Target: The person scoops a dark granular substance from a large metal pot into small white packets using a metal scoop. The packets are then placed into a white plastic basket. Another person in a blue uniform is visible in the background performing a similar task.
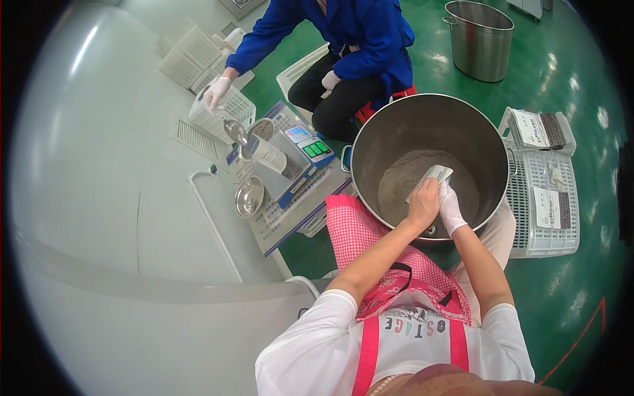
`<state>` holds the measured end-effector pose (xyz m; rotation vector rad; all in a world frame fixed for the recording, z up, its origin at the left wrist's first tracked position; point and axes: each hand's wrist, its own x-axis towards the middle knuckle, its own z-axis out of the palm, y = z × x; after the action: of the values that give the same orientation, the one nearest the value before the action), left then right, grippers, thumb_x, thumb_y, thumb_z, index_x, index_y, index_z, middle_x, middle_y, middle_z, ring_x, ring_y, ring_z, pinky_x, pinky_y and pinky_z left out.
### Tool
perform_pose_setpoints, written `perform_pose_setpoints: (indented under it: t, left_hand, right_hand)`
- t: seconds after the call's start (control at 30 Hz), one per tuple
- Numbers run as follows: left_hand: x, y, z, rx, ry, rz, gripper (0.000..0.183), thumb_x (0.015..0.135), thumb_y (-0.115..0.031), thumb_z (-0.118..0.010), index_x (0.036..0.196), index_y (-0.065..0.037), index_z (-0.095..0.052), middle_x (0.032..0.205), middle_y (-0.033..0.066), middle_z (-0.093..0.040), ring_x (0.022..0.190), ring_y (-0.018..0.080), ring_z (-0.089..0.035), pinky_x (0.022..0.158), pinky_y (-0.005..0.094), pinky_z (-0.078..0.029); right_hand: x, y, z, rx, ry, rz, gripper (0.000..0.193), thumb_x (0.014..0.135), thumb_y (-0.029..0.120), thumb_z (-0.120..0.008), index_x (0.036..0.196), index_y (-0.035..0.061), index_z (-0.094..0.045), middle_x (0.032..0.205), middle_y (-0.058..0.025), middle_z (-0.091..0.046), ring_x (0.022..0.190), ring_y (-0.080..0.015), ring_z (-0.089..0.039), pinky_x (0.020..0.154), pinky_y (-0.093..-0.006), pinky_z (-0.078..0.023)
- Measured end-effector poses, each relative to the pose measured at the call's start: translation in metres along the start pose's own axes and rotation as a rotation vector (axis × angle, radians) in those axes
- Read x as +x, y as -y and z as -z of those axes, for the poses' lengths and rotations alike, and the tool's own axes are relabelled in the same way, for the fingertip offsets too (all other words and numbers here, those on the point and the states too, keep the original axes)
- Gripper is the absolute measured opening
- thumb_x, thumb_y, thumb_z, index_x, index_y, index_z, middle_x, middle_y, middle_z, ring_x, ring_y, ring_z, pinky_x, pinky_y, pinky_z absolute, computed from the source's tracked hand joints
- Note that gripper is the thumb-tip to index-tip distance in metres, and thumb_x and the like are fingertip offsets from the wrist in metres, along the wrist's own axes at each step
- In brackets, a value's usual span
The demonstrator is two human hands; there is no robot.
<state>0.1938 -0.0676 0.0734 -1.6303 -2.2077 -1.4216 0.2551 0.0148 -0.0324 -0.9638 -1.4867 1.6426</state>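
Over a large steel pot of grey-brown powder, my bare left hand and my gloved right hand are close together. Between them is a small white printed pouch. The fingers of my left hand are closed on its near side. My right hand grips its right edge, though those fingertips are partly hidden. A metal scoop or spoon part shows low inside the pot, under my forearms; its shape is mostly hidden.
At left a co-worker's gloved hand holds a metal scoop over a pouch on a digital scale. A steel bowl sits nearby. White crates with stacked pouches stand right; another steel pot stands behind.
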Motion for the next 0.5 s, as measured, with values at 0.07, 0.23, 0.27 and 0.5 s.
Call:
perform_pose_setpoints:
  t: [0.07, 0.23, 0.27, 0.5]
  left_hand:
    - [-0.002, 0.000, 0.008, -0.015, 0.039, 0.077, 0.007, 0.088, -0.010, -0.058, 0.086, -0.003, -0.059, 0.084, 0.0210, -0.064, 0.083, 0.0423, -0.064, 0.071, 0.0510, -0.049]
    - [0.004, 0.033, 0.002, 0.185, 0.401, 0.283, 0.013, 0.084, -0.012, -0.059, 0.091, -0.002, -0.064, 0.085, 0.0238, -0.069, 0.082, 0.0426, -0.068, 0.073, 0.0519, -0.052]
    - [0.007, 0.035, 0.001, 0.248, 0.450, 0.265, 0.014, 0.083, -0.012, -0.059, 0.091, -0.002, -0.065, 0.085, 0.0247, -0.069, 0.082, 0.0427, -0.068, 0.074, 0.0521, -0.053]
    - [0.009, 0.049, 0.003, 0.433, 0.279, 0.419, 0.017, 0.086, -0.007, -0.053, 0.098, 0.001, -0.062, 0.081, 0.0274, -0.069, 0.081, 0.0455, -0.069, 0.074, 0.0545, -0.053]
  right_hand:
    - [-0.007, 0.019, 0.010, -0.523, -0.014, 0.191, 0.033, 0.102, 0.033, -0.047, 0.104, 0.0051, -0.065, 0.091, -0.0269, -0.067, 0.088, -0.0416, -0.065, 0.076, -0.0477, -0.051]
    - [-0.022, 0.053, 0.009, -0.949, 0.115, 0.241, 0.028, 0.099, 0.030, -0.050, 0.097, 0.0084, -0.068, 0.086, -0.0221, -0.069, 0.079, -0.0421, -0.067, 0.069, -0.0504, -0.052]
    - [-0.021, 0.055, 0.010, -1.051, 0.138, 0.259, 0.026, 0.097, 0.029, -0.051, 0.096, 0.0087, -0.068, 0.085, -0.0204, -0.070, 0.077, -0.0408, -0.068, 0.068, -0.0497, -0.053]
    - [-0.010, 0.073, 0.023, -1.138, 0.189, 0.135, 0.027, 0.092, 0.024, -0.055, 0.075, 0.0082, -0.067, 0.072, -0.0160, -0.070, 0.066, -0.0307, -0.071, 0.054, -0.0442, -0.053]
